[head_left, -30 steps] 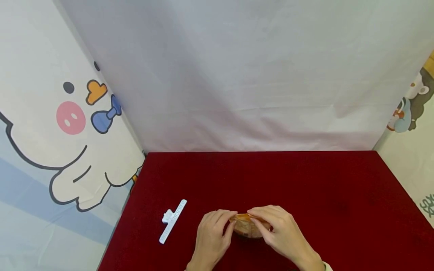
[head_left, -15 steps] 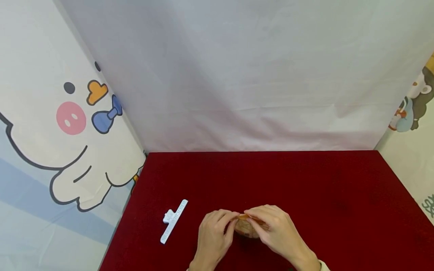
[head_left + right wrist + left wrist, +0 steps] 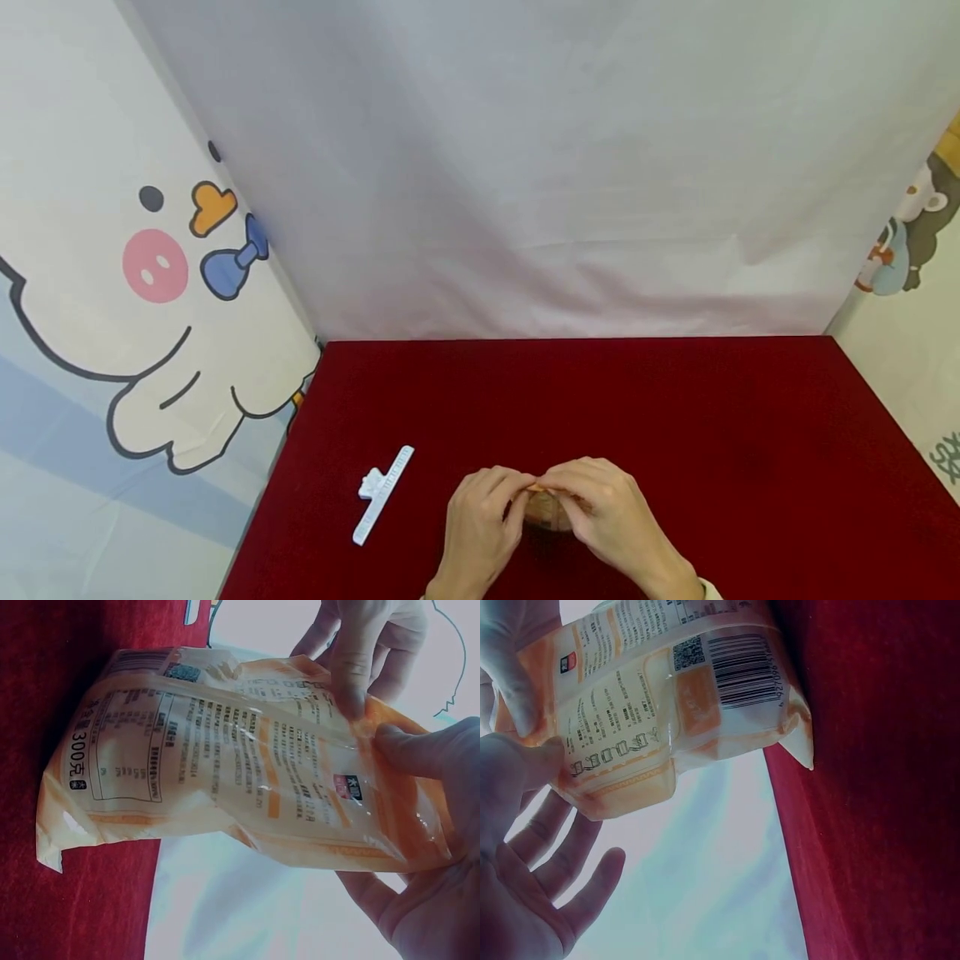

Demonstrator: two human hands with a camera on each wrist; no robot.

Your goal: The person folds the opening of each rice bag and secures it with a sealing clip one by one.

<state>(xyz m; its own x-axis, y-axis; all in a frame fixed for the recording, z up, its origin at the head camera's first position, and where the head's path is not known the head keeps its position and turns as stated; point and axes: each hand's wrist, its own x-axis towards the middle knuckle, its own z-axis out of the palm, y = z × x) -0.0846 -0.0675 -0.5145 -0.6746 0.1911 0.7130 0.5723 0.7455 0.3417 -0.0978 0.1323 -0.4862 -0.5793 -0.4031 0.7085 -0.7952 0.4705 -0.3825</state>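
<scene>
We saw the white backdrop (image 3: 555,167) rising behind the red tabletop (image 3: 720,433). Low and central over that surface stood the orange-and-cream bag (image 3: 217,772), sealed-looking end up and fuller end down, perhaps so that the tabletop could bear its weight; we could not tell whether it touched. The left hand (image 3: 483,525) pinched the bag's top edge between thumb and fingers, its outer fingers spread behind. The right hand (image 3: 615,521) pinched the same edge just beside it, fingertips nearly meeting; we judged that paired grips gathered the edge and steadied the soft bag. Smallest, the white clip (image 3: 382,493) lay left of the left hand, well apart, probably within reach yet out of the way.
</scene>
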